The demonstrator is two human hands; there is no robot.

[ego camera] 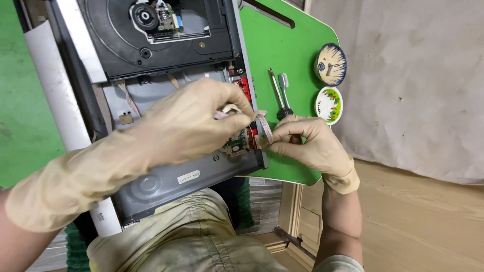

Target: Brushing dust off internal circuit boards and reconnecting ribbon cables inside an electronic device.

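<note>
1. Disc player [151, 75]: cover off, drive and boards bared; casing lies on green table [282, 55].
2. Ribbon cable [264, 128]: arched at 4 o'clock of casing, apparently loose at one end; ends hidden.
3. Left hand [196, 123]: gloved, pinching cable.
4. Right hand [307, 141]: gloved, clenched on cable's far end.
5. Screwdriver [277, 93], two dishes [330, 83]: unused, 2 o'clock.
6. Boards not yet removed.
</note>
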